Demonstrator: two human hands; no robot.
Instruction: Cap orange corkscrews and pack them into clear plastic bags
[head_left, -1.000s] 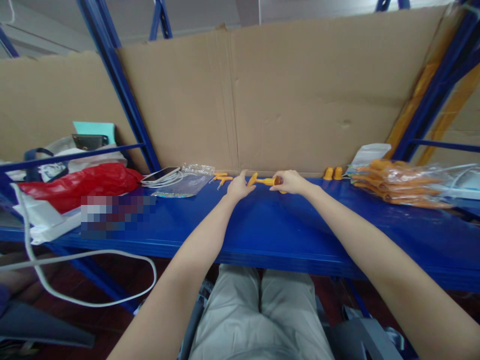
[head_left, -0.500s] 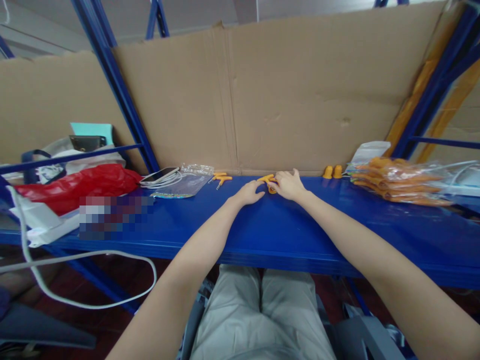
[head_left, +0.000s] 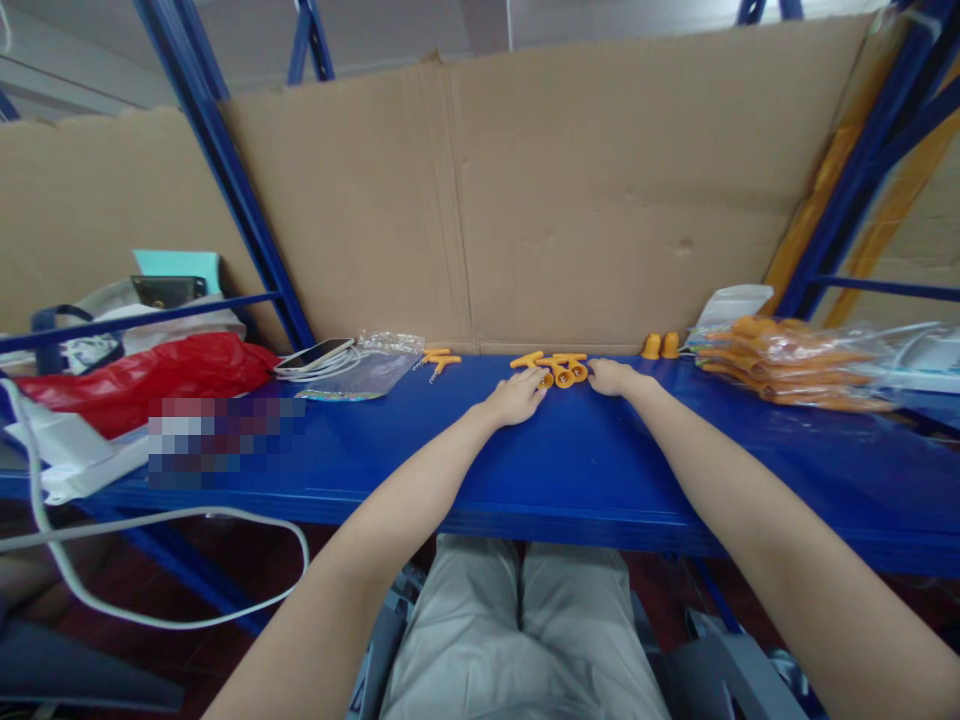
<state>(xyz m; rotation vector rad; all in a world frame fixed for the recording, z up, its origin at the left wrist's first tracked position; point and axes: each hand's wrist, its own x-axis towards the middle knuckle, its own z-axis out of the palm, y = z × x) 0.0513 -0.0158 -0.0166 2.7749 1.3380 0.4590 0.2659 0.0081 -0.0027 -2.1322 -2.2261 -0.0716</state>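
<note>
A short row of orange T-handled corkscrews with round caps [head_left: 563,379] lies at the back middle of the blue shelf, cap ends facing me. My left hand [head_left: 517,397] rests at the row's left end, its stretched fingers touching the leftmost cap. At the right end, my right hand [head_left: 612,378] has its fingers curled in against the last piece; whether anything is inside them is hidden. Further left lie orange corkscrews with bare metal spirals [head_left: 445,363]. Two loose orange caps [head_left: 661,346] stand upright to the right, near the cardboard.
Plastic-bagged orange parts [head_left: 795,365] lie at right. On the left are a clear plastic bag [head_left: 367,375], a phone with white cable [head_left: 322,355], a red bag [head_left: 165,378] and a white power strip [head_left: 90,470]. A cardboard wall [head_left: 585,200] stands behind.
My right hand has moved right, off the piece it covered, to the row's right end. My left hand has shifted slightly right. Several capped corkscrews now show between them.
</note>
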